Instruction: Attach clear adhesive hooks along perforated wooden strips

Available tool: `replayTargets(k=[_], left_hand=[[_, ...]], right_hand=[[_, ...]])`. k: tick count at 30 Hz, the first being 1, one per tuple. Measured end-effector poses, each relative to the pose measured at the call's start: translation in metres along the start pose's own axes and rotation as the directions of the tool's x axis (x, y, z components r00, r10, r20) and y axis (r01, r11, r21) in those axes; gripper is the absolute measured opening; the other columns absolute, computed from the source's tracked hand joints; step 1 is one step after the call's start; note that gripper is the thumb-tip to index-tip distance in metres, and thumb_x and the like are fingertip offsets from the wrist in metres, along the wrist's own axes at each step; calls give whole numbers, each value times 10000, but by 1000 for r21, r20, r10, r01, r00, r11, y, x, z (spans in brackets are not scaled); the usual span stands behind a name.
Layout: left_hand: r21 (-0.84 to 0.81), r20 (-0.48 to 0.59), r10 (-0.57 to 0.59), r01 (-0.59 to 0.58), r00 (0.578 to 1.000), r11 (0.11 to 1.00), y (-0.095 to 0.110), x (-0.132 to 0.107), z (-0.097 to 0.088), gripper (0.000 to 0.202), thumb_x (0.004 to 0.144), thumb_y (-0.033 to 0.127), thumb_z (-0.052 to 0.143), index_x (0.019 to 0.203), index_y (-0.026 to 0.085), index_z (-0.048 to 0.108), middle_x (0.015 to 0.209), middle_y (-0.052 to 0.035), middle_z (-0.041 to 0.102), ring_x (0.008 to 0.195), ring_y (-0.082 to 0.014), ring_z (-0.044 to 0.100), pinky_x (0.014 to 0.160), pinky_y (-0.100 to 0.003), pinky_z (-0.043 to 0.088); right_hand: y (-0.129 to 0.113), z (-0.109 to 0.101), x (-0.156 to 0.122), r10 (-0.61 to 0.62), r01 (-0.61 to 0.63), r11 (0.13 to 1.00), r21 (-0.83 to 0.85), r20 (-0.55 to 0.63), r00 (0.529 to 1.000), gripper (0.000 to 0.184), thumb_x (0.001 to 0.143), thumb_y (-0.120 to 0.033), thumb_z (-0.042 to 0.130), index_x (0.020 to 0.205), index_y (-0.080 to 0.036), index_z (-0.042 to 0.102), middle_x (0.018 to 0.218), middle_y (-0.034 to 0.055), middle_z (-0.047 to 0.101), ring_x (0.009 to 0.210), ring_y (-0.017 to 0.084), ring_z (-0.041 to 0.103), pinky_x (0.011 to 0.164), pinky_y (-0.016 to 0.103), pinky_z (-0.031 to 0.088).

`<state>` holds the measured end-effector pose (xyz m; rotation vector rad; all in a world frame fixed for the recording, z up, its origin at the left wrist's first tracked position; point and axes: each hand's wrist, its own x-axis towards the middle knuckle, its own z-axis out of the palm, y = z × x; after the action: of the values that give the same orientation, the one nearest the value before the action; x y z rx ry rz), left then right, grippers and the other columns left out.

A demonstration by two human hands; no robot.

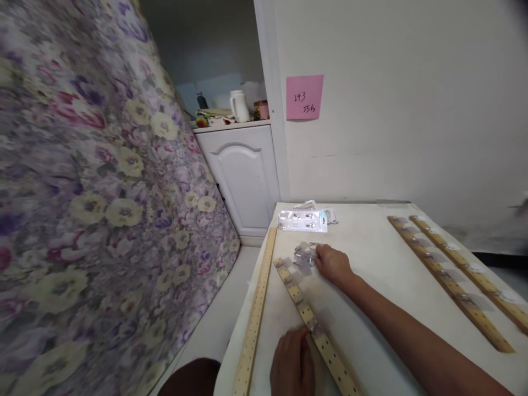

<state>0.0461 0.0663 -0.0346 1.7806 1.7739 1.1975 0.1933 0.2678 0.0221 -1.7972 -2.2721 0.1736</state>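
Note:
A pale wooden strip (pixel 325 349) with rows of small holes lies at a slant on the white table, several clear adhesive hooks with metal prongs along its upper half. My left hand (pixel 292 362) is beside its left edge, fingers curled and fingertips against the strip near the lowest hook (pixel 313 328). Farther up, my right hand (pixel 333 264) is closed at the right side of a small pile of loose clear hooks (pixel 304 257). Its fingertips pinch what looks like one hook, mostly hidden by the fingers.
Another holed wooden strip (pixel 258 300) runs along the table's left edge. Two strips with hooks, a nearer one (pixel 447 278) and a farther one (pixel 474 269), lie at the right. Hook packaging (pixel 303 220) rests at the back. A flowered curtain (pixel 103 209) hangs at the left.

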Motion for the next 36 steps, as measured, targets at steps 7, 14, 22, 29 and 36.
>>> replayTargets(k=[7, 14, 22, 29, 36], left_hand=[[29, 69, -23, 22, 997, 999, 22, 5, -15, 270, 881, 235, 406, 1062, 230, 606, 989, -62, 650, 929, -203, 599, 823, -347, 485], [103, 113, 5, -17, 994, 995, 19, 6, -16, 264, 888, 255, 404, 1091, 230, 570, 981, -59, 633, 929, -215, 593, 812, -366, 475], [109, 72, 21, -28, 997, 994, 24, 5, -15, 279, 895, 279, 383, 1075, 217, 587, 973, -52, 638, 905, -205, 600, 797, -355, 472], [-53, 13, -40, 41, 999, 998, 29, 3, -21, 273, 878, 342, 440, 1048, 193, 592, 961, -49, 653, 870, -191, 611, 777, -314, 478], [-158, -6, -48, 47, 999, 986, 44, -27, -22, 254, 852, 370, 494, 992, 192, 609, 873, -36, 648, 824, -185, 613, 744, -290, 489]], right_hand=[[40, -21, -44, 36, -36, 997, 69, -1, 999, 92, 832, -278, 506, 805, -211, 563, 834, 13, 638, 755, 154, 582, 569, 231, 290], [81, -32, -125, 81, -93, 958, 270, 55, 995, 126, 776, -307, 587, 862, -220, 616, 785, 12, 632, 716, 173, 575, 619, 248, 383], [104, -31, -179, 101, -72, 779, 622, -11, 995, 375, 769, -283, 572, 1136, -205, 593, 1080, 77, 620, 652, 155, 592, 622, 303, 473], [107, -22, -207, 201, -336, 165, 927, 302, 932, 349, 759, -465, 618, 948, -172, 626, 877, 58, 673, 594, 135, 615, 478, 237, 454], [101, -1, -219, 202, -343, 6, 939, 335, 920, 331, 605, -372, 759, 832, -179, 616, 774, 13, 664, 719, 174, 680, 649, 301, 549]])
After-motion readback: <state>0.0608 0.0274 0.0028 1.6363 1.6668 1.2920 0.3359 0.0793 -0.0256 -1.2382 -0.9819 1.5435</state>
